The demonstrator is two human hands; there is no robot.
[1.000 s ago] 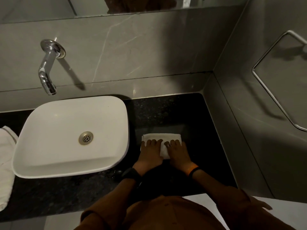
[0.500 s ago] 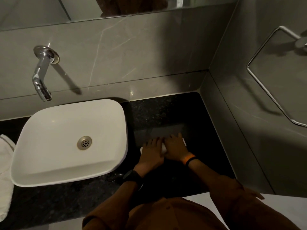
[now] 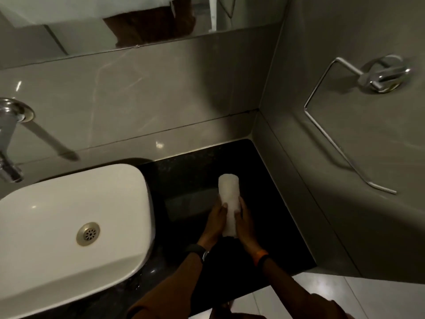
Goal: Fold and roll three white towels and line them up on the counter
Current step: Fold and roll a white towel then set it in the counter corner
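A white towel (image 3: 228, 189), rolled into a tight cylinder, lies on the black counter (image 3: 271, 210) to the right of the basin, its long axis pointing away from me. My left hand (image 3: 213, 224) grips the near half of the roll from the left side. My right hand (image 3: 245, 224) grips it from the right side. The near end of the roll is hidden between my palms. No other towel is in view.
A white basin (image 3: 69, 226) fills the left of the counter, with a chrome tap (image 3: 10, 139) on the wall above it. A chrome towel ring (image 3: 345, 125) hangs on the right wall, close to the counter's right edge. A mirror (image 3: 115, 17) runs along the top.
The towel went from a flat fold pressed under both hands to a finished roll, turned to point away from me. Both hands now hold its sides. The view shifted right; the towel at left left the frame.
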